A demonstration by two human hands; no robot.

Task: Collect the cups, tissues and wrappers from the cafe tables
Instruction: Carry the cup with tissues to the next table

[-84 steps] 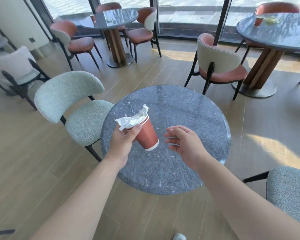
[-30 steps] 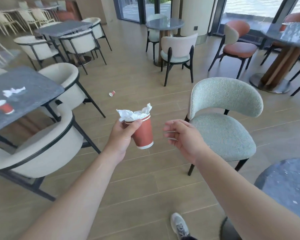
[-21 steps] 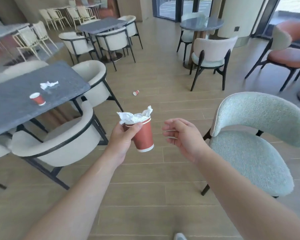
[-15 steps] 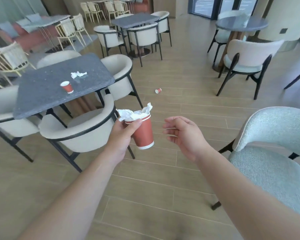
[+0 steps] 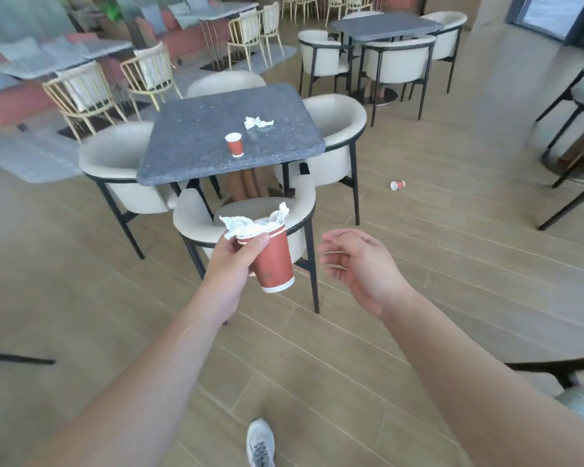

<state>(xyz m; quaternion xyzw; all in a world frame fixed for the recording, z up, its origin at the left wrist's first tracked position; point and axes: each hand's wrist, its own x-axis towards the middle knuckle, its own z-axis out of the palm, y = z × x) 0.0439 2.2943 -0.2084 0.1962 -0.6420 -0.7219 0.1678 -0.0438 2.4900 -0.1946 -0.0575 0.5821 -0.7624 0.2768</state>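
Left hand [image 5: 231, 264]: grips the red paper cup [image 5: 273, 261] as before, tissue [image 5: 250, 224] stuffed in its top.
Right hand [image 5: 359, 267]: empty, fingers loosely curled, unchanged, just right of the cup.
Grey table [image 5: 199, 143]: now nearer, directly beyond the grip.
On table: 1 small cup [image 5: 234, 145], 1 crumpled tissue [image 5: 257, 122].
Floor: fallen cup [image 5: 397, 185], beyond the right hand.

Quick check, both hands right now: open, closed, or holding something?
Left hand: grips the red paper cup stuffed with tissue.
Right hand: open, fingers loosely curled, holding nothing.
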